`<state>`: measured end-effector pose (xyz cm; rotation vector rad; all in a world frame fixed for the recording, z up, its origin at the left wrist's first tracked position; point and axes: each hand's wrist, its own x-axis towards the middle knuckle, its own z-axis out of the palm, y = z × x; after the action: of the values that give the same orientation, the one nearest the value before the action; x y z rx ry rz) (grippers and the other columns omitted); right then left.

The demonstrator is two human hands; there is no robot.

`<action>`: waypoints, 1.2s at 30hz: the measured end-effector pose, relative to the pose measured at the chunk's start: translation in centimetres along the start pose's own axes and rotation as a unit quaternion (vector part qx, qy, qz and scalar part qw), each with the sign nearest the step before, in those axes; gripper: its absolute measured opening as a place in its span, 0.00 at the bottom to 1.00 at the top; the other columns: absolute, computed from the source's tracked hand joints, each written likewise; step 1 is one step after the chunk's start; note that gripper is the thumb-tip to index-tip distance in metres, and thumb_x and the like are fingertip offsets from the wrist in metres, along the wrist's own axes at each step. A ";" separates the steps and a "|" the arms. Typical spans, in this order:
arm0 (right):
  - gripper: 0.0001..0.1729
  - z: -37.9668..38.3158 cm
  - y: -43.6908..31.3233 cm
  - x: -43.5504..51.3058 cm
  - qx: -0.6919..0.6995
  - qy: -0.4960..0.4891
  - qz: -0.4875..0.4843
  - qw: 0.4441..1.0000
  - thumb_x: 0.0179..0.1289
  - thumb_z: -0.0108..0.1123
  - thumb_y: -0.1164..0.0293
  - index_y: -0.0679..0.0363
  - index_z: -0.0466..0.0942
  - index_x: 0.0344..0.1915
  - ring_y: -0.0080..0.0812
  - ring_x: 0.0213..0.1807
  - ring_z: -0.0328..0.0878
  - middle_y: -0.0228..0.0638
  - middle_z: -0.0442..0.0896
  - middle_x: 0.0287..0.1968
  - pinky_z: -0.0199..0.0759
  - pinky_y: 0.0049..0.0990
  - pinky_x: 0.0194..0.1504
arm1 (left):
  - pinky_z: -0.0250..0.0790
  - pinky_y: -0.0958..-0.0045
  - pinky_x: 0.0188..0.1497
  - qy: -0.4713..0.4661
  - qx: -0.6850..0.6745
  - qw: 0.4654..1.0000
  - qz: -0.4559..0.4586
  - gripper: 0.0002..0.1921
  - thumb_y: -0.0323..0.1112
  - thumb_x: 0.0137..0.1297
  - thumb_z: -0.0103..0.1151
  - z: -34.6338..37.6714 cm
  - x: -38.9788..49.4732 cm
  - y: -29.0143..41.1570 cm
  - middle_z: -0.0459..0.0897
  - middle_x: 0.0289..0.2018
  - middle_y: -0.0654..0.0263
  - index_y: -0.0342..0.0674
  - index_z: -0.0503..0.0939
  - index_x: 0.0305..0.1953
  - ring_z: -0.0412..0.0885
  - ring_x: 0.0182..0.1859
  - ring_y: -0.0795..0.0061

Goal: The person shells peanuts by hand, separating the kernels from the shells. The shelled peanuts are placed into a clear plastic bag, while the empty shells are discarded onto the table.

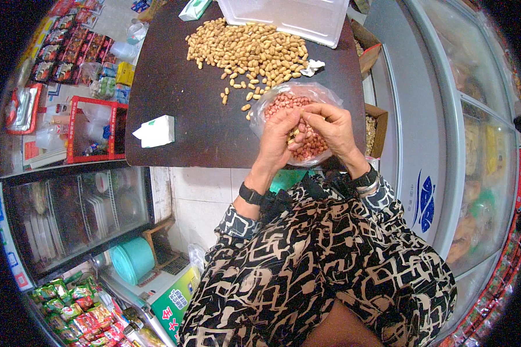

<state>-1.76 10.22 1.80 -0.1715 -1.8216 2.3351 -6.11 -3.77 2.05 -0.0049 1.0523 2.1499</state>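
Note:
My left hand (274, 138) is curled over a clear plastic bag (332, 99), with several unshelled peanuts (292, 135) held in its palm and fingers. My right hand (335, 129) meets it from the right, thumb and forefinger pinched against the left thumb tip. What they pinch looks like a peanut, mostly hidden by the fingers. Below both hands, the open bag holds many shelled pink-red peanut kernels (289, 100). Beyond it, a large heap of peanuts in their shells (247, 45) spreads over the dark table (191, 121), with a few loose ones trailing towards the bag.
A translucent plastic bin (286, 15) stands behind the heap. Crumpled white tissue (313, 68) lies at its right, a tissue pack (157, 131) at the table's left. Cardboard boxes (377, 130) and a chest freezer (417, 130) border the right side. A glass-fronted cooler (82, 212) stands lower left.

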 end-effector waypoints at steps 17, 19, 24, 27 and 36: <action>0.09 0.6 1.1 1.6 0.207 0.074 0.120 0.968 0.53 0.54 0.77 0.60 0.70 0.18 0.15 0.14 0.56 0.25 0.66 0.15 0.47 0.16 0.15 | 0.64 0.77 0.25 0.109 0.420 0.857 0.279 0.13 0.37 0.68 0.48 0.3 2.5 -2.7 0.75 0.21 0.66 0.34 0.72 0.28 0.71 0.23 0.82; 0.09 0.9 1.6 1.7 0.194 0.092 0.113 0.970 0.53 0.53 0.78 0.59 0.69 0.17 0.15 0.14 0.55 0.24 0.65 0.16 0.46 0.17 0.15 | 0.64 0.76 0.26 0.127 0.435 0.845 0.284 0.14 0.37 0.68 0.47 0.2 2.7 -2.9 0.75 0.20 0.65 0.34 0.72 0.29 0.71 0.24 0.81; 0.09 1.2 2.1 1.5 0.198 0.081 0.113 0.970 0.53 0.52 0.79 0.60 0.69 0.18 0.15 0.15 0.57 0.24 0.66 0.16 0.47 0.16 0.16 | 0.63 0.75 0.23 0.155 0.419 0.858 0.254 0.16 0.40 0.69 0.44 -0.3 2.7 -3.1 0.73 0.20 0.66 0.33 0.73 0.29 0.70 0.24 0.82; 0.09 1.2 2.5 1.3 0.190 0.092 0.114 0.971 0.53 0.53 0.79 0.60 0.69 0.17 0.15 0.15 0.58 0.24 0.66 0.16 0.49 0.16 0.16 | 0.61 0.77 0.21 0.148 0.346 0.906 0.191 0.17 0.41 0.70 0.43 -0.5 2.7 -3.0 0.72 0.21 0.69 0.34 0.73 0.29 0.69 0.23 0.83; 0.05 0.1 3.6 1.3 0.004 0.045 0.042 0.998 0.55 0.53 0.78 0.67 0.77 0.28 0.20 0.21 0.72 0.31 0.77 0.22 0.63 0.19 0.22 | 0.57 0.86 0.16 0.121 0.195 0.970 0.083 0.15 0.42 0.70 0.44 -1.0 3.0 -2.2 0.70 0.20 0.74 0.40 0.72 0.30 0.65 0.19 0.90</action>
<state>-3.28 9.51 -1.66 -0.3521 -1.7951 2.3499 -7.24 -1.74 -1.05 0.0065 1.6584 2.0879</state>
